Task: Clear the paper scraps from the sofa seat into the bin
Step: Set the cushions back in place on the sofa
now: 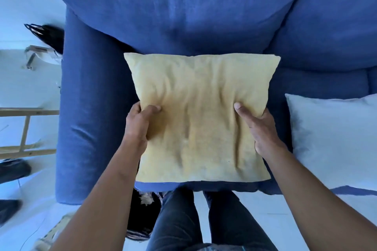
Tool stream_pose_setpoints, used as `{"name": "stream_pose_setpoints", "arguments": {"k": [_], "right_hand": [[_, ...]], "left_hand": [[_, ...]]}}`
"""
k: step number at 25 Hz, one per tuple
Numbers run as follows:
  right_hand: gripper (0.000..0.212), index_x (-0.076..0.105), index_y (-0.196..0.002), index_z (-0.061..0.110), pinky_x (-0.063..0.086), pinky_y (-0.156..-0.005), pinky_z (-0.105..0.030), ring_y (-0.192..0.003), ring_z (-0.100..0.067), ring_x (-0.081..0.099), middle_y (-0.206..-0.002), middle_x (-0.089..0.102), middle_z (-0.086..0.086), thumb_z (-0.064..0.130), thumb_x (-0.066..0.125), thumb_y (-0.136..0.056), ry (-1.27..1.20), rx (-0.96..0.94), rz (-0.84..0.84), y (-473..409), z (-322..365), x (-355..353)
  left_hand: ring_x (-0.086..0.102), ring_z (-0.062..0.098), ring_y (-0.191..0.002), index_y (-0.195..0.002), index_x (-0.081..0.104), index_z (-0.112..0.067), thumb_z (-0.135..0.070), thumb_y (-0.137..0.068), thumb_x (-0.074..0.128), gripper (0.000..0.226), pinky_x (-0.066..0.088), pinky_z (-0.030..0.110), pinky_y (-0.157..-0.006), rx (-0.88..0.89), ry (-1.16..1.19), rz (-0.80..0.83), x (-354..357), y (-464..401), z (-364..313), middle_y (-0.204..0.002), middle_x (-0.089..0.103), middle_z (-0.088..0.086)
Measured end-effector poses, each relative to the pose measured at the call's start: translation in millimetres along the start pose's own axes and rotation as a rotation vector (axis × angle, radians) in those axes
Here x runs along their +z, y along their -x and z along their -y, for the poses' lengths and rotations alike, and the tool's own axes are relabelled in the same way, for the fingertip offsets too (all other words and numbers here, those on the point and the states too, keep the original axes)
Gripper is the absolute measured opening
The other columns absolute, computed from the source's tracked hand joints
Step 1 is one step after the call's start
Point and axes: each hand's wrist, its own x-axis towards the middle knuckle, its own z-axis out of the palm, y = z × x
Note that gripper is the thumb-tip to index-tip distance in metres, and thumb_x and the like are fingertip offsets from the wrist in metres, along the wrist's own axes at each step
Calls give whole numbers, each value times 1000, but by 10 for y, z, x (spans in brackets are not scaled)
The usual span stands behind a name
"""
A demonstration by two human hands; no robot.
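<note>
A yellow cushion (pixel 201 116) lies over the seat of a blue sofa (pixel 183 16), near the seat's left end beside the padded armrest (pixel 85 118), its far edge against the back cushions. Both hands hold it by its sides. The left hand (pixel 139 123) grips the left edge, thumb pressed into the top face and the fingers wrapped under the edge, out of sight. The right hand (pixel 260 128) grips the right edge the same way, thumb on top, the fingers curled beneath. The fabric wrinkles in long folds between the two thumbs.

A white pillow (pixel 334 140) lies on the seat just beside the cushion, toward the right end, reaching the seat's front edge. No paper scraps show on the visible parts of the seat; the cushion covers most of it. On the floor at the sofa's front edge, by the person's left leg, stands a dark bin (pixel 140 216) with something pale and crumpled inside, perhaps paper. A wooden frame (pixel 26 132) stands on the floor left of the armrest
</note>
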Motion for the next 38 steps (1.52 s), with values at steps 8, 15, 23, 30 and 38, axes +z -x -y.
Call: {"name": "stream_pose_setpoints", "arguments": {"k": [8, 15, 23, 30, 38], "right_hand": [[76, 51, -136, 30, 44, -107, -35, -120, -7, 62, -127, 68, 11, 32, 91, -71, -79, -245, 73, -275, 861, 175], [68, 56, -123, 27, 53, -79, -33, -110, -15, 66, -115, 71, 12, 37, 92, -65, 103, 10, 73, -700, 822, 297], [60, 62, -108, 19, 57, -91, -44, -99, -19, 70, -107, 73, 1, 44, 90, -62, 51, -93, -149, -1041, 1252, 393], [39, 64, -94, 17, 58, -89, -49, -93, -28, 70, -98, 74, -5, 45, 72, -70, 249, -99, -229, -796, 1326, 322], [42, 60, -130, 20, 44, -95, -26, -122, -10, 57, -135, 62, 2, 35, 64, -92, 327, -164, -216, 447, 1033, 43]], "left_hand": [[60, 10, -85, -117, 51, -17, -1, -71, 65, 51, 52, 27, -73, 365, -47, -19, 13, -147, -834, -94, 62, -5], [64, -1, -86, -132, 48, -14, 1, -85, 66, 53, 46, 4, -53, 190, -149, -33, 111, -509, -883, -104, 67, -5], [66, 16, -100, -113, 58, -24, -21, -78, 78, 40, 58, 39, -89, 268, -245, -68, 145, -861, -1424, -108, 69, -3], [61, 19, -108, -130, 53, -22, -42, -86, 67, 50, 52, 37, -90, 314, -447, -194, 181, -491, -1255, -116, 63, -7], [52, 5, -124, -147, 45, -24, -40, -98, 57, 53, 37, 23, -94, 406, -594, 104, 269, 426, -760, -144, 53, -9]]}}
